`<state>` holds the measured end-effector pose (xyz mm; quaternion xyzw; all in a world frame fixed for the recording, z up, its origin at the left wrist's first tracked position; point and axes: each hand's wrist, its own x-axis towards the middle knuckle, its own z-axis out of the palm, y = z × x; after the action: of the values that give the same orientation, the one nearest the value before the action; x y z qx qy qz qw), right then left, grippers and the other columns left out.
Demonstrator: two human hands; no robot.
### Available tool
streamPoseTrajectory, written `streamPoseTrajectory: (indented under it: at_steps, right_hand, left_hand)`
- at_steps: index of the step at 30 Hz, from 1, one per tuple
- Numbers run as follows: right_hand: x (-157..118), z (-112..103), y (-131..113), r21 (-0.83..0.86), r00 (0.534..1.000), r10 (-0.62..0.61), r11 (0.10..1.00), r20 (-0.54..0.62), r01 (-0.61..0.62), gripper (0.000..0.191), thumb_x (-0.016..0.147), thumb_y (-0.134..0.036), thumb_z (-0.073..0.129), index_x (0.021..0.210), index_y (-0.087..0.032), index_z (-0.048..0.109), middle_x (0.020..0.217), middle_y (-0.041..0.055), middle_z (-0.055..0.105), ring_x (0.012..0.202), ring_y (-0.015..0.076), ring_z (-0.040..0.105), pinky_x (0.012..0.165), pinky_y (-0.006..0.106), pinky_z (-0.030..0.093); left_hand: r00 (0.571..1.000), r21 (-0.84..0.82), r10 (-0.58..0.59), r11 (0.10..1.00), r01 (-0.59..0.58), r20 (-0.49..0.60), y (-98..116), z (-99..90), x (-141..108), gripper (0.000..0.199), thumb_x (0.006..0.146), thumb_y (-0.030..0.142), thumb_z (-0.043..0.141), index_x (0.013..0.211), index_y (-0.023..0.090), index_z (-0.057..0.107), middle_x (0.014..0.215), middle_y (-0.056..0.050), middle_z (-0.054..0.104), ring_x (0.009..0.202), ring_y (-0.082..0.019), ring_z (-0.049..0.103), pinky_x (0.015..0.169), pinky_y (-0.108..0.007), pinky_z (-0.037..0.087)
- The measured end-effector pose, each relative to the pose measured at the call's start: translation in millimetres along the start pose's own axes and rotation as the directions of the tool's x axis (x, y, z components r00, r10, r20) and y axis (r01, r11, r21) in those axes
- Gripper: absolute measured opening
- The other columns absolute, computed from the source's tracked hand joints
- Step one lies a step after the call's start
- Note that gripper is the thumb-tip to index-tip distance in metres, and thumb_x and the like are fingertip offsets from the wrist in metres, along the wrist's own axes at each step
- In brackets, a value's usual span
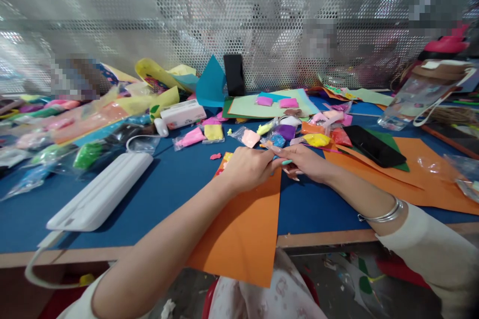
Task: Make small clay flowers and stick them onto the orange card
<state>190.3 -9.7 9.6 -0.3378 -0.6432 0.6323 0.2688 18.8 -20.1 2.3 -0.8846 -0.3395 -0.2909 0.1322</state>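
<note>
The orange sheet (247, 229) lies under the person's hands at the middle of the tabletop (164, 209), its near end hanging past the near edge. Small red and yellow shapes (226, 157) show by its far left corner, partly covered by the left hand (250, 165).

Both hands are together over the sheet's far end, the fingertips of the right hand (309, 160) meeting those of the left. Something small and orange may be between them, though the fingers overlap too much to be sure; I cannot tell whether either grip is closed on anything. This looks like fine fingertip shaping or pressing, and continuing it would call for a light, steady pinch with the wrists kept quiet.

Just beyond the fingers are the pale pink packet (250, 138), blue packet (277, 140) and yellow packet (316, 140). To the right, a black phone (374, 145) lies flat, with a clear bottle (406, 102) farther off. To the left lies a white power bank (103, 192); at the far side, a dark phone (234, 75) stands upright.
</note>
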Motion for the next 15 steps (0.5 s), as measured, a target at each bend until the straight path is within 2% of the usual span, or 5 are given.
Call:
streamPoseTrajectory:
  at_steps: [4,6,9,12,15]
  right_hand:
    - [-1.1,-2.9,0.1,0.004,0.999,0.012,1.000,0.047,-0.012,0.057,0.079,-0.064,0.050,0.057,-0.012,0.058,0.033,-0.0067,0.032,0.030,0.0036,0.026,0.033,0.019,0.030]
    - [-2.4,-3.9,-0.3,0.012,0.996,0.011,1.000,0.092,-0.012,0.055,0.077,-0.063,0.053,0.061,-0.011,0.060,0.034,-0.0065,0.033,0.031,0.0037,0.027,0.033,0.019,0.030]
    - [-2.9,-4.3,-0.5,0.041,0.993,-0.012,0.999,0.113,0.007,0.050,0.074,-0.060,0.059,0.060,-0.013,0.056,0.037,-0.0068,0.036,0.033,0.0037,0.029,0.033,0.018,0.029]
    - [-2.0,-3.8,-1.2,0.056,0.997,-0.050,0.997,0.052,0.047,0.045,0.075,-0.056,0.061,0.059,-0.014,0.053,0.036,-0.0088,0.031,0.032,0.0037,0.028,0.034,0.017,0.032]
    - [-1.8,-2.7,-3.2,0.095,0.998,-0.061,0.994,0.003,0.060,0.039,0.074,-0.047,0.064,0.056,-0.014,0.053,0.034,-0.0085,0.033,0.030,0.0034,0.027,0.033,0.017,0.032]
  left_hand:
    - [1.000,-0.050,0.002,0.999,-0.003,-0.021,0.1,-1.0,-0.8,0.049,0.095,0.036,0.029,0.057,0.016,0.053,0.050,-0.002,0.060,0.040,-0.010,0.048,0.041,-0.023,0.021]
    - [1.000,-0.084,0.017,0.996,-0.019,-0.017,0.6,-2.3,-1.2,0.044,0.094,0.032,0.032,0.059,0.016,0.055,0.057,-0.002,0.065,0.045,-0.009,0.053,0.043,-0.021,0.026]
    - [0.999,-0.131,0.027,0.991,-0.029,-0.023,1.7,-5.7,-1.3,0.043,0.093,0.041,0.036,0.067,0.016,0.060,0.058,-0.001,0.064,0.047,-0.010,0.054,0.044,-0.021,0.028]
    - [1.000,-0.188,-0.008,0.982,0.012,0.027,2.9,-10.0,-0.5,0.051,0.092,0.052,0.029,0.081,0.014,0.062,0.057,-0.002,0.062,0.044,-0.012,0.050,0.044,-0.023,0.027]
    - [0.990,-0.247,-0.055,0.965,0.087,0.131,3.1,-12.1,0.8,0.056,0.095,0.044,0.016,0.082,0.015,0.061,0.060,-0.003,0.061,0.048,-0.013,0.051,0.047,-0.023,0.030]
